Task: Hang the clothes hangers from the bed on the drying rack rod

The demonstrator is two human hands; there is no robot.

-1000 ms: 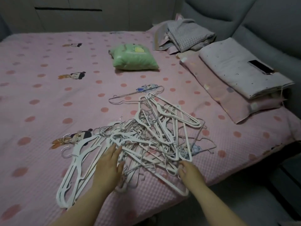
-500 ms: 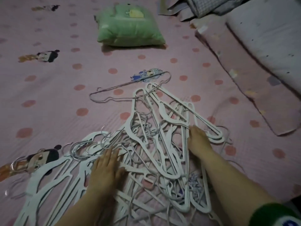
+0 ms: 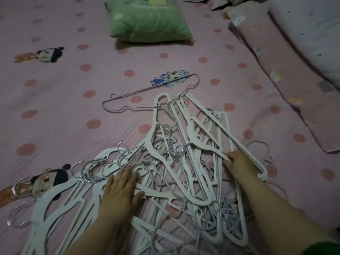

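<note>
A tangled heap of white plastic hangers [image 3: 184,162] with metal hooks lies on the pink dotted bed sheet [image 3: 73,111]. A thin wire hanger [image 3: 147,100] lies at the heap's far edge. My left hand [image 3: 121,188] rests flat on the left part of the heap, fingers straight. My right hand [image 3: 239,161] is on the right part of the heap, its fingers curled around the bars of white hangers there. The drying rack rod is out of view.
A green pillow [image 3: 147,21] lies at the far middle of the bed. Folded pink and white bedding [image 3: 294,70] runs along the right side. Cartoon prints dot the sheet.
The view has closed in on the heap. My right hand moved from the heap's near edge up to its right side and took hold of hanger bars; my left hand stayed flat.
</note>
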